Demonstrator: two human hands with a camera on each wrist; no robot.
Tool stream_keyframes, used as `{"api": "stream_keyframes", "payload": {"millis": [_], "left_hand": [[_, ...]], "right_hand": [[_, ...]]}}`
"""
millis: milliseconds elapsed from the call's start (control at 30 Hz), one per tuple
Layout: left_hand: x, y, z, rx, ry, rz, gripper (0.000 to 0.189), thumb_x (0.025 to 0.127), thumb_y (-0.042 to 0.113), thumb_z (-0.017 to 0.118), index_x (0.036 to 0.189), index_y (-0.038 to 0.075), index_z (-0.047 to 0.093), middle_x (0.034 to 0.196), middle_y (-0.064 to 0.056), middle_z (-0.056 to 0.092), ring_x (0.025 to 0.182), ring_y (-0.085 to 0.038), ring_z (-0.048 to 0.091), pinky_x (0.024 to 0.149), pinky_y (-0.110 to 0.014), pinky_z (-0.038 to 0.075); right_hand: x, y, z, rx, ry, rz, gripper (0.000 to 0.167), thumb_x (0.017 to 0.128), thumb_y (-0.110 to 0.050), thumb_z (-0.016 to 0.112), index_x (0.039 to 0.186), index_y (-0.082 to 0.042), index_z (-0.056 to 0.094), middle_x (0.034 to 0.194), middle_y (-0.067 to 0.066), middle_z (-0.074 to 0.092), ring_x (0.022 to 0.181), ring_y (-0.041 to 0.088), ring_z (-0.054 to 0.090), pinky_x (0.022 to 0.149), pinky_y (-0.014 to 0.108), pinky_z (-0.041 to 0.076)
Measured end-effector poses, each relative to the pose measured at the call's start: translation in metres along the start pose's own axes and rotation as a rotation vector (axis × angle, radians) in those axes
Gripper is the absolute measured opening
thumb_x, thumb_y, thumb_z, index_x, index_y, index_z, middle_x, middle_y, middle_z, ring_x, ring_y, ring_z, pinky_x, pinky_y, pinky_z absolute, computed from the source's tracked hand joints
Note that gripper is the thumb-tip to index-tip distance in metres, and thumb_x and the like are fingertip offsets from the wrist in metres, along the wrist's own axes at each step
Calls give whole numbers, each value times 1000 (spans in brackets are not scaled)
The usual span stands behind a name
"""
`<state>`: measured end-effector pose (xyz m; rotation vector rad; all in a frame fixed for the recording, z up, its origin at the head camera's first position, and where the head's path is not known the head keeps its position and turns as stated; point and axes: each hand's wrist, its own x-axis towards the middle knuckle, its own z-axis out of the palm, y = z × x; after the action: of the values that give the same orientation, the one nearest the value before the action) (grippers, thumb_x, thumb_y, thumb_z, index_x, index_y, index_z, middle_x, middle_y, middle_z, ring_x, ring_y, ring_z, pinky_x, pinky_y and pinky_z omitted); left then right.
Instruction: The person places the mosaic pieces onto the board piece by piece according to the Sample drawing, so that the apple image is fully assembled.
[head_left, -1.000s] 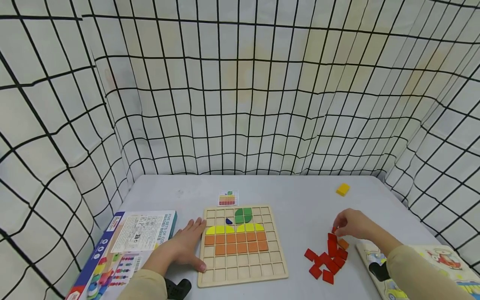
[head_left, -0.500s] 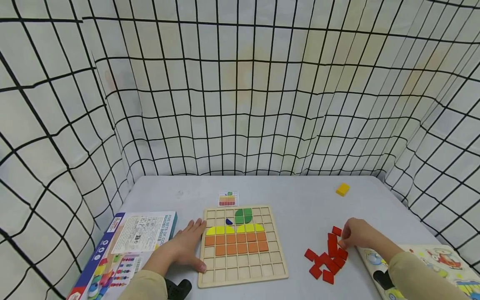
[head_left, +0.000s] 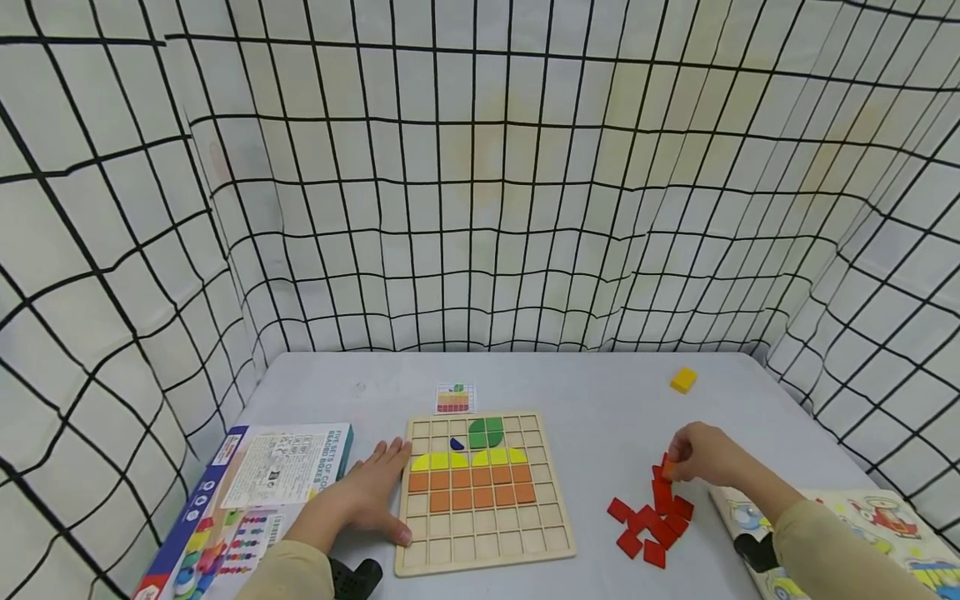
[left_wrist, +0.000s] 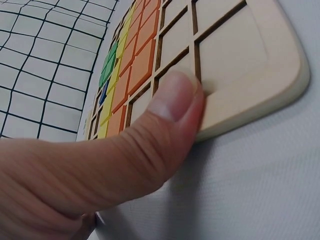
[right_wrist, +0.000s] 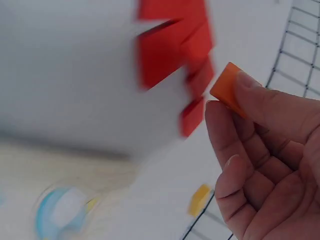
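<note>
My left hand lies flat against the left edge of a wooden grid board, fingers straight. In the left wrist view its thumb rests on the board's rim near a corner. Set in the board are green tiles, a small dark blue piece, yellow pieces and two rows of orange tiles. My right hand pinches a loose orange tile between thumb and fingers, above a scatter of red tiles right of the board.
A small printed card lies behind the board. A yellow block sits at the back right. The left side holds a boxed toy; an illustrated board lies under the right forearm. Black netting surrounds the table.
The right hand has moved from the far red tiles to the orange tile lying beside them, picked it up and shifted slightly left and away. The left hand stays put.
</note>
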<state>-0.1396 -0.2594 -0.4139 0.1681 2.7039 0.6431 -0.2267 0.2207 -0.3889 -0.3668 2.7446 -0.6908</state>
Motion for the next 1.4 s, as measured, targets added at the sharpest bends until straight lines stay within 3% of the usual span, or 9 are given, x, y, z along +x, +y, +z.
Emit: {"api": "stream_keyframes", "payload": {"millis": [167,367,567,700,1067,1400], "left_hand": [[0,-3,2,-7,-7,-12,129,60,38,98,158,-5,27,167,-29,19,156,-51,11,122,-72,15],[-1,-4,5,-18,-12,-14,129,60,39,99,158,-6,27,167,-29,19,156,-51,11,122,-73,15],[-2,-2,5,-26,-9,-11,129,60,38,99,158,-6,27,168,-28,19,156,-51,11,122,-72,14],[-2,-2,4,-17,-10,-7,128,61,38,98,158,-5,27,167,-29,19,156,-51,11,122,-72,15],[-3,1,1,-11,-3,17,126,62,37,98,158,-6,28,167,-29,20,156,-51,12,121,-73,17],[-4,1,-1,11,10,29,126,62,36,98,157,-7,28,166,-30,21,155,-52,14,120,-73,19]], "right_hand": [[19,-47,18,89,-7,-105,12,87,-6,79,92,-7,68,86,2,65,79,16,59,69,30,55],[46,-112,67,223,-74,-273,7,88,-6,78,92,-9,73,88,-2,70,79,13,64,70,27,56],[61,-179,108,196,-121,-378,5,90,-7,77,92,-12,78,88,-5,70,80,9,60,74,22,56],[64,-211,125,212,-153,-408,6,91,-7,77,92,-13,79,87,-7,70,81,6,60,76,20,55],[62,-252,154,179,-213,-411,5,89,-7,78,89,-12,79,79,-9,70,71,1,56,70,13,50],[59,-262,162,-20,-175,-421,4,91,-11,77,88,-14,80,75,-11,68,68,0,54,66,13,49]]}}
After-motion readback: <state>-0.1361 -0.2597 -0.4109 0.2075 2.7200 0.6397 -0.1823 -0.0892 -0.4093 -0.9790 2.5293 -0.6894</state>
